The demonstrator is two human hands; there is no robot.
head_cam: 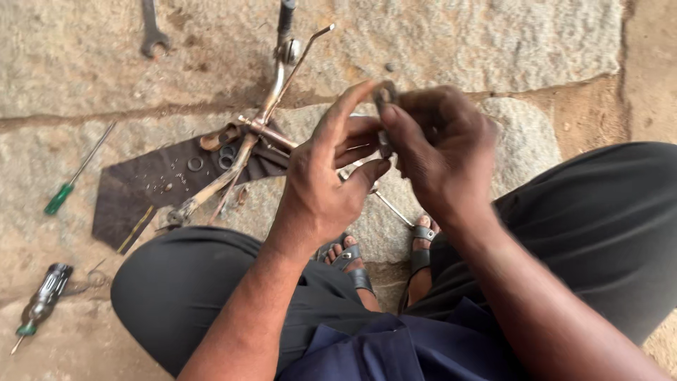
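The person is wearing dark grey trousers [599,212] and a navy blue shirt [395,349] (only its hem is showing); both forearms are showing bare, and the feet are wearing grey strapped sandals [422,247].

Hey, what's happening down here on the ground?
A person squats on stone slabs, both hands raised together over a small dark part. The right hand pinches it; the left hand steadies it with thumb and fingers. Below lies a rusty metal frame on a dark cloth with loose rings. Two screwdrivers and a spanner lie to the left.
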